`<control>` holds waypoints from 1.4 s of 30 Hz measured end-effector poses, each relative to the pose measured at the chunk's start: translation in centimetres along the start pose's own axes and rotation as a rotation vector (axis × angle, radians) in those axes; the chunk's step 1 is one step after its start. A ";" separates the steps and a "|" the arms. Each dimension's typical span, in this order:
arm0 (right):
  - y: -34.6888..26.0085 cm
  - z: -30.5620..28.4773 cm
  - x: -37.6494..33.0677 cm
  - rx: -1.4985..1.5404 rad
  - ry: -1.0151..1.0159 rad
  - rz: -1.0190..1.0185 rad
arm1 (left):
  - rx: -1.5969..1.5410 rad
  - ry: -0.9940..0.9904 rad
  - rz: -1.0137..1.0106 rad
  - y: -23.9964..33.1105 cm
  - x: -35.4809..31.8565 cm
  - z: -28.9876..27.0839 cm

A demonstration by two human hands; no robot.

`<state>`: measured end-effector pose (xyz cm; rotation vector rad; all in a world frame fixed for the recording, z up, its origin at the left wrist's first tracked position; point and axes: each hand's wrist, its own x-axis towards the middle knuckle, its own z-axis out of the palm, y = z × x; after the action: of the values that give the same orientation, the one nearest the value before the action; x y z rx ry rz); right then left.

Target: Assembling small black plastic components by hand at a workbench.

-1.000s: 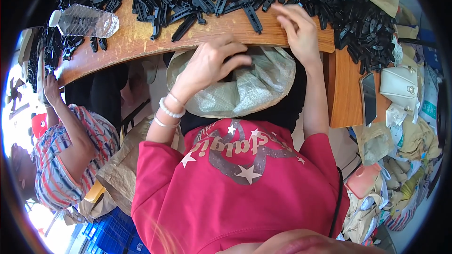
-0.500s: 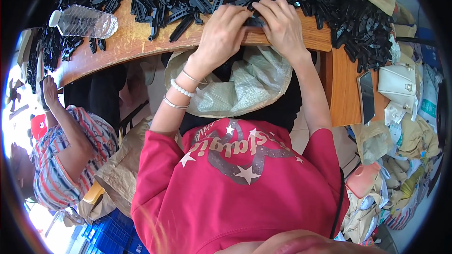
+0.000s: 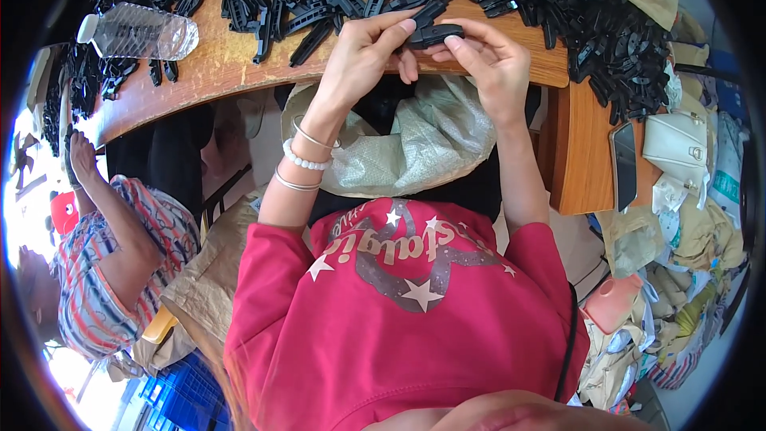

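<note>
My left hand (image 3: 363,56) pinches a slim black plastic part (image 3: 428,13) between thumb and fingers, just over the table's front edge. Across from it, my right hand (image 3: 495,68) grips a second, broader black plastic part (image 3: 436,36) with thumb and fingertips. The two parts touch or overlap; exactly how they meet cannot be made out. A large heap of similar black plastic parts (image 3: 279,0) lies right beyond my hands. Below them, an open woven sack (image 3: 431,144) rests over my lap, its mouth toward the table.
A clear plastic bottle (image 3: 148,34) lies on the wooden table (image 3: 215,56) at left. At right are a phone (image 3: 625,166), a white handbag (image 3: 675,144) and piled cloth and bags (image 3: 678,303). Another person (image 3: 120,263) sits at the left, near a blue crate (image 3: 187,395).
My hands have turned and spread apart slightly, with fingers now uncurled enough to show the black parts between them. The other person's hand has shifted slightly.
</note>
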<state>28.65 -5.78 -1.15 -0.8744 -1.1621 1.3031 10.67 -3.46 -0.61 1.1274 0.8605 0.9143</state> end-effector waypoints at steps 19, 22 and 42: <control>1.6 0.3 -0.7 -0.448 0.119 -0.316 | 0.459 0.125 0.238 -1.1 -1.6 1.9; 2.1 -0.4 0.5 -0.318 0.126 -0.116 | 0.285 0.156 0.048 -0.5 -1.4 1.5; 3.4 -2.3 0.2 -1.396 0.168 -0.511 | 0.977 0.323 0.503 -1.5 3.2 1.7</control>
<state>29.99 -4.87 -4.91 -1.4437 -1.9663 -0.1725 13.66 -1.37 -2.00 2.1428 1.3897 1.1301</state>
